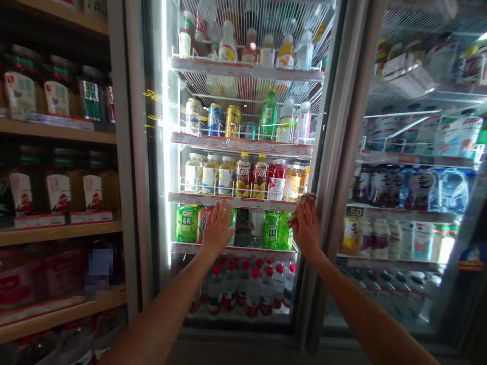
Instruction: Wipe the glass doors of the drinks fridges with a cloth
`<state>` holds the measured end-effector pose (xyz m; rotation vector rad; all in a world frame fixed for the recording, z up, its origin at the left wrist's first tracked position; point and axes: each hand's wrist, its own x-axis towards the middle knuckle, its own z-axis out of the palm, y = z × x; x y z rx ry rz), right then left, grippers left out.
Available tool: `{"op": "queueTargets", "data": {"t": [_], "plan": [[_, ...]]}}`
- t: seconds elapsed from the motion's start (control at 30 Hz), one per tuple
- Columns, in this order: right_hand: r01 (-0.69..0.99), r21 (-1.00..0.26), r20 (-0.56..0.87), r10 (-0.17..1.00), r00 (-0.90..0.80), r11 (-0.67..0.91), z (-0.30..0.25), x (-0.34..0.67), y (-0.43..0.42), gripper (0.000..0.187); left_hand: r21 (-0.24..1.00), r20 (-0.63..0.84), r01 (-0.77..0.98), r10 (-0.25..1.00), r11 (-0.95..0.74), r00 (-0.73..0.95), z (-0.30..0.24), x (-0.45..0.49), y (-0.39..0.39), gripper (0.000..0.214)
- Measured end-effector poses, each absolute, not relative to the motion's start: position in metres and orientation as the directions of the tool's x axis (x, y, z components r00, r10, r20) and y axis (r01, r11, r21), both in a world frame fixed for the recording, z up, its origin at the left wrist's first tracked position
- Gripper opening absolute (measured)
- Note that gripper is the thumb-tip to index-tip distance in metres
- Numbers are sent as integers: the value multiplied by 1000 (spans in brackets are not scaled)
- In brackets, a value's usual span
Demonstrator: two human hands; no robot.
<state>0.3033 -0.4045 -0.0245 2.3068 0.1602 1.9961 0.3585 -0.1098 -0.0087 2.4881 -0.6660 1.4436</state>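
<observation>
Gripping a brown cloth (310, 197) at the right of the glass door (247, 228), the right hand (307, 228) is apparently wiping, the left hand (218, 227) is spreading open before it, and nothing is showing how much is done or left.

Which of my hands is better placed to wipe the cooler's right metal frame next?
Probably your right hand: it holds a brown cloth beside that metal frame. Your left hand is open, shows no cloth and sits farther away.

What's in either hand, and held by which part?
The right hand has a cloth bunched under its fingers; the exact part held is hidden. The left hand holds nothing.
</observation>
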Motion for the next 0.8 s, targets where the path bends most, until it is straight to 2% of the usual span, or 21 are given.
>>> {"op": "queueTargets", "data": {"t": [0.13,0.2,0.37,0.43,0.53,0.6,0.73,0.8], "plan": [[31,223,941,223,256,-974,-70,288,-404,70,-66,854,-480,-298,-875,427,-11,356,-110,69],[36,228,939,230,256,-973,-59,289,-406,69,-65,851,-474,-297,-878,433,-12,354,-111,66],[30,139,983,142,117,-990,5,306,-408,65,-28,871,-454,-244,-891,426,-22,352,-104,62],[45,185,973,190,134,-982,-3,305,-404,65,-11,870,-435,-224,-900,440,-29,353,-98,64],[109,337,899,354,257,-935,-37,298,-392,62,4,857,-414,-210,-910,470,-37,356,-88,67],[136,386,863,409,295,-913,-45,298,-383,58,11,855,-406,-202,-914,477,-41,358,-84,67],[135,325,904,349,248,-936,-16,317,-358,56,6,861,-407,-202,-913,467,-43,362,-82,69],[157,335,896,366,253,-929,-10,326,-344,56,20,868,-401,-183,-916,462,-45,365,-80,69]]}}
